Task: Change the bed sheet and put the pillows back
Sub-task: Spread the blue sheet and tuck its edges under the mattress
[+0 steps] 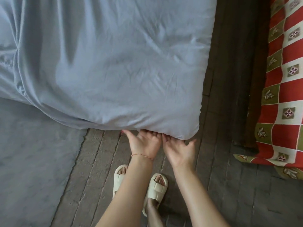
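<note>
Tucking is in progress at the near corner of the mattress (114, 63), where the pale blue sheet (105, 99) is already drawn over the top surface and wrapped down around the corner. The left hand (144, 143) and the right hand (178, 149) sit side by side, palms up, at the lower edge of the mattress; the fingertips of both disappear under the fabric, so whether each grip is curled on the sheet or lying flat beneath it cannot be told. To the left, the sheet hangs loose in long folds and spills toward the floor (91, 169), so that side appears untucked. The surface still shows creases. A dark wooden bed frame (232, 71) runs along the right edge, with a red checked cloth (285, 79) beyond it. No pillows are in view. Judged from this, the sheet is on but only partly secured; remaining tucking, smoothing and pillow placement are outstanding.
</note>
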